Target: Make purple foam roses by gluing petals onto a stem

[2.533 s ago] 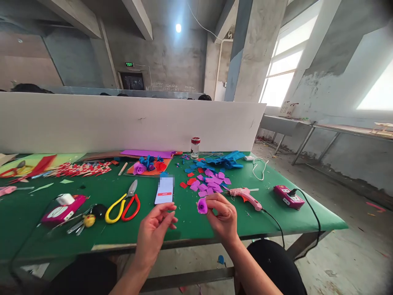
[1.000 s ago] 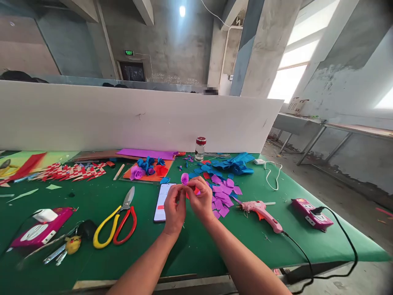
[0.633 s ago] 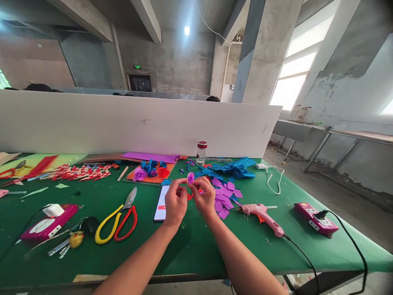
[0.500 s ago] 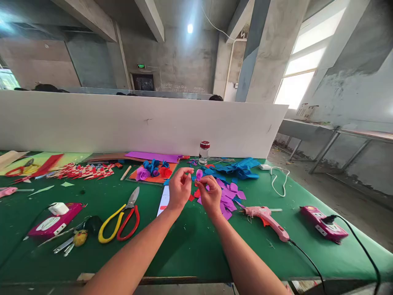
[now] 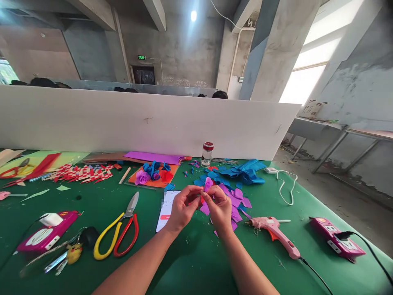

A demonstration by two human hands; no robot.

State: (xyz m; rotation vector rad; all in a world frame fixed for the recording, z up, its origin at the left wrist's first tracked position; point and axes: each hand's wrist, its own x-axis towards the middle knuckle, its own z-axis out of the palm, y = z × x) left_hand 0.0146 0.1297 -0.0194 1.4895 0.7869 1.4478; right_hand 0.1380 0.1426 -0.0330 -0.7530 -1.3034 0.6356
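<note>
A small purple paper flower piece [image 5: 208, 184] stands up between the fingertips of both hands. My left hand [image 5: 186, 205] pinches at its base from the left, and my right hand [image 5: 218, 203] grips it from the right. Fingers hide the lower part of the piece. Purple paper petals [image 5: 236, 201] lie on the green table just beyond and right of my right hand. Beside my left hand lies a phone [image 5: 166, 211] with a lit screen. Finished purple, blue and red paper flowers [image 5: 143, 177] rest on an orange sheet at the back.
Scissors [image 5: 130, 209] lie at left, near a magenta power box [image 5: 49, 235] and keychain [image 5: 73, 254]. A pink glue gun [image 5: 278, 235], its cord and another magenta box [image 5: 336, 237] are at right. A jar [image 5: 207, 154] and blue paper [image 5: 244, 172] stand before a white partition [image 5: 172, 125].
Both hands have come lower and closer together, with my left fingers now meeting the right at the purple piece. The view has shifted slightly, showing more of the phone.
</note>
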